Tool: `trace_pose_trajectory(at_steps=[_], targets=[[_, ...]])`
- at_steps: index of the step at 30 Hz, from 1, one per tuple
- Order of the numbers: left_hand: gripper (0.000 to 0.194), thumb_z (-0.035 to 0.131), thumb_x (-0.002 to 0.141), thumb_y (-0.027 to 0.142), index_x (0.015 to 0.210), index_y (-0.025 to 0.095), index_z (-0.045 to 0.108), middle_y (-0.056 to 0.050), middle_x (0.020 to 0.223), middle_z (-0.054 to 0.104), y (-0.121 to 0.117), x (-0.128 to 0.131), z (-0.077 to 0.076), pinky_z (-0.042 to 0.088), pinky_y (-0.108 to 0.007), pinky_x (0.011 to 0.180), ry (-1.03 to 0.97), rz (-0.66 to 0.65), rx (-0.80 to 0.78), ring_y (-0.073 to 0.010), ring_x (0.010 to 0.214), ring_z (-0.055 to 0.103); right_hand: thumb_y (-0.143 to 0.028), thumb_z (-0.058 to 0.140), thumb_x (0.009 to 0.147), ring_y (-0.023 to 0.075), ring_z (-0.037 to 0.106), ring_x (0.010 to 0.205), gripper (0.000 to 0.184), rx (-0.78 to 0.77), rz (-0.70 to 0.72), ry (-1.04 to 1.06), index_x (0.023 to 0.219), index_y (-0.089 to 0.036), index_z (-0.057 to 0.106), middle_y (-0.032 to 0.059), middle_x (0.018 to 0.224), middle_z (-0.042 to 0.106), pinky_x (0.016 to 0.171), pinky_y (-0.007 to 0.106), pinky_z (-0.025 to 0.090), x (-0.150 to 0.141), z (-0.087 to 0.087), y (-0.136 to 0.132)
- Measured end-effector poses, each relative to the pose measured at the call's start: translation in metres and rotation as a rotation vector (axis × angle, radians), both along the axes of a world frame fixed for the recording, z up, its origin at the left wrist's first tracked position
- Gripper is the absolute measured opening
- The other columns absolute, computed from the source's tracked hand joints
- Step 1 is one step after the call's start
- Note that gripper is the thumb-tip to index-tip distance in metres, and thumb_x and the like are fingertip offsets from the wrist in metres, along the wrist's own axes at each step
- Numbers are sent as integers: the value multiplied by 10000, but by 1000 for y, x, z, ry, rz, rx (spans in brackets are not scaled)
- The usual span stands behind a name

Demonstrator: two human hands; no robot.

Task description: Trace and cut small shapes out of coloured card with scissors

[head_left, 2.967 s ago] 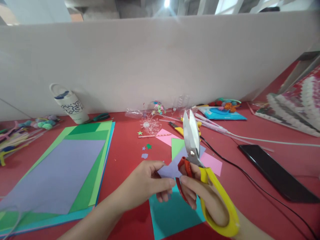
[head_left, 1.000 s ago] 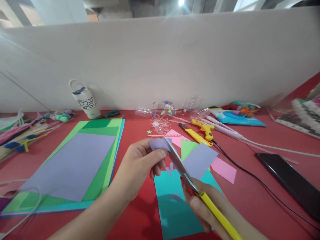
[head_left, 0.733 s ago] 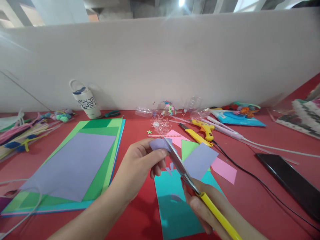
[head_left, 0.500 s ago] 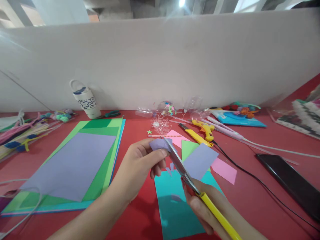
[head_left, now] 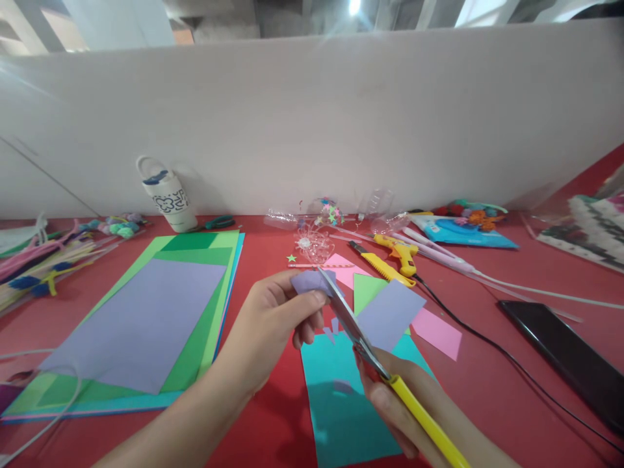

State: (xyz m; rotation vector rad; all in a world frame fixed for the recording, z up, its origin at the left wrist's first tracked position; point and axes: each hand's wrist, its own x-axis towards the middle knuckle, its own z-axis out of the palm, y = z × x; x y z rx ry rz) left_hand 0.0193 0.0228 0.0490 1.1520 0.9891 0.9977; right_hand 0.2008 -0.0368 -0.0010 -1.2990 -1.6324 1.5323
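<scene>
My left hand (head_left: 280, 309) pinches a small piece of purple paper (head_left: 310, 281) between thumb and fingers. My right hand (head_left: 397, 396) is wrapped round yellow-handled scissors (head_left: 358, 338), whose blades point up and left and lie against the right side of the purple piece. Below the hands lies a teal sheet (head_left: 351, 426), with small purple scraps (head_left: 334, 327) near its top edge. Just beyond the scissors, a larger purple sheet (head_left: 392, 313) overlaps a green sheet (head_left: 366, 290); pink paper (head_left: 437, 332) lies to its right.
Coloured sheets (head_left: 146, 318) are stacked at left, with a tumbler (head_left: 170, 201) behind. A yellow utility knife (head_left: 385, 268) and a glue gun (head_left: 402, 253) with a black cord lie beyond my right hand. A phone (head_left: 560, 354) is at right. A white wall (head_left: 312, 130) closes the back.
</scene>
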Motion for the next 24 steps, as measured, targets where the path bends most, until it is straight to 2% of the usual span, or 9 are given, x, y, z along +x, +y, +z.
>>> trace_pose_trajectory(at_steps=[5,8,13,19,24], targets=[[101,606,746,214,657,168,614,39,507,564,3,0,-1,361,-171,410,-1,-8,0,-59,417,469,-779,388,784,54,279,360,552,-5,-12,-10,731,-236,302,-115,473,305,377,245,170,2,-2,0],[161,601,771,265,644,166,602,30,534,569,5,-3,-1,372,-182,431,24,-24,42,-67,441,482,-782,389,780,61,285,380,556,4,-7,-16,737,-232,322,-107,474,316,375,240,161,3,-5,1],[187,605,783,267,621,175,587,41,524,548,10,-8,0,391,-182,476,77,69,135,-70,476,491,-791,402,764,68,273,387,563,19,-3,14,732,-235,325,-101,484,314,381,248,157,2,-9,3],[159,619,754,236,615,172,576,39,492,557,10,-7,-3,394,-184,467,29,0,71,-72,456,492,-785,427,755,68,277,418,565,58,-14,52,717,-230,328,-93,521,321,414,236,182,4,-10,5],[96,634,760,236,695,171,609,31,523,585,10,-7,-4,414,-187,465,44,-21,77,-76,457,506,-760,454,759,63,229,419,546,67,-18,119,712,-227,347,-98,527,273,417,219,234,7,-18,8]])
